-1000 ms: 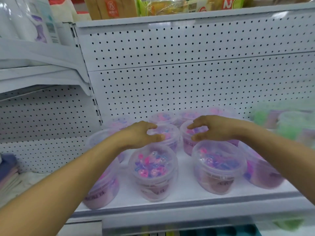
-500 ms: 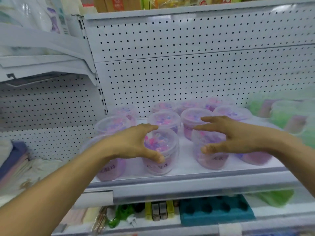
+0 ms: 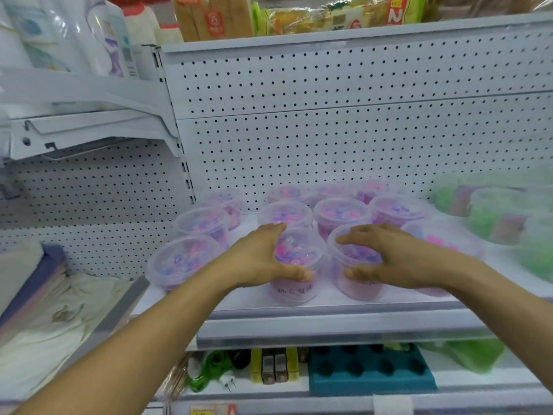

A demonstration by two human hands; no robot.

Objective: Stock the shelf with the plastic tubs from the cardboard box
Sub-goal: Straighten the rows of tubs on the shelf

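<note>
Hands gripping front-edge tubs

A large "2" in yellow on red stands on a snack packet on the top shelf. The brown packet beside it carries a round white logo, unreadable. Dark lettering on the front tub is too blurred to read.

Bright, even light; soft shadows; wide-angle bending at edges; right side blurred.
</note>
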